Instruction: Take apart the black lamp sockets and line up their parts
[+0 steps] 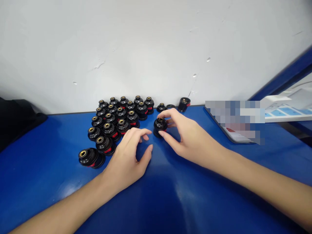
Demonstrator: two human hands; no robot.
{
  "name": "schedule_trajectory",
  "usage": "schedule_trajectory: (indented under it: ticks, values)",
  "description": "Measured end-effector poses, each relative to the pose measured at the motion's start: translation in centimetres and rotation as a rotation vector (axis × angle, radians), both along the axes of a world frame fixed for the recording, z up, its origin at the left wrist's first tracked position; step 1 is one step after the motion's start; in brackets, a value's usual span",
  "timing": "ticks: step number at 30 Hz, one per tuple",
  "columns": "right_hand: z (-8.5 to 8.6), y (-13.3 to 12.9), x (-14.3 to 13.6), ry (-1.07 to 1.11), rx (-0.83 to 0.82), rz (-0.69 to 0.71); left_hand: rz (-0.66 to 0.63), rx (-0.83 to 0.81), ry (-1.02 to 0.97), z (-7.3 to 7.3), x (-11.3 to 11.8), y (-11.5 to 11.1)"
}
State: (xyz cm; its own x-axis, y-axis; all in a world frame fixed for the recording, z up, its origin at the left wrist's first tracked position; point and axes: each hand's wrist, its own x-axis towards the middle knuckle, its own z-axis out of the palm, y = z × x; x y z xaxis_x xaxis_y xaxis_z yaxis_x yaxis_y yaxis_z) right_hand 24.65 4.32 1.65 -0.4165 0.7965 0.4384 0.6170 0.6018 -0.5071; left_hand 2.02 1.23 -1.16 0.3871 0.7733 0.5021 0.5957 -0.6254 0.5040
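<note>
My right hand has its thumb and fingers around a black lamp holder that stands upright on the blue table, its cap side up. Just left of it, my left hand hovers with fingers curved and thumb apart, holding nothing. Beyond and beside my left hand stand several more black lamp holders in rough rows, with brass-threaded tops and red parts on their sides. Behind my right hand lie a loose black cap and a black ring, partly hidden by the hand.
An open black lamp holder body with a red part stands by the white wall. A flat device with a blurred screen lies at the right. Dark cloth hangs over the table's left edge.
</note>
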Motion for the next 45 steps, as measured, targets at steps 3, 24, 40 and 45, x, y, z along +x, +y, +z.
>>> schedule_trajectory:
  ticks: [3, 24, 40, 45]
  values:
    - [-0.5, -1.4, 0.0, 0.097, -0.067, -0.011, -0.001, -0.007, -0.003, 0.0, 0.0, 0.0]
    - [-2.4, -2.6, 1.3, 0.245, -0.123, 0.197, -0.118, -0.095, 0.006, 0.3, -0.1, -0.1]
    - [-1.8, -3.0, 0.9, 0.165, -0.168, 0.122, -0.117, -0.139, 0.157, 0.8, -0.1, -0.4]
    - [-2.5, -2.8, 1.2, 0.174, -0.088, 0.162, -0.088, -0.178, 0.141, 0.7, -0.3, -0.4]
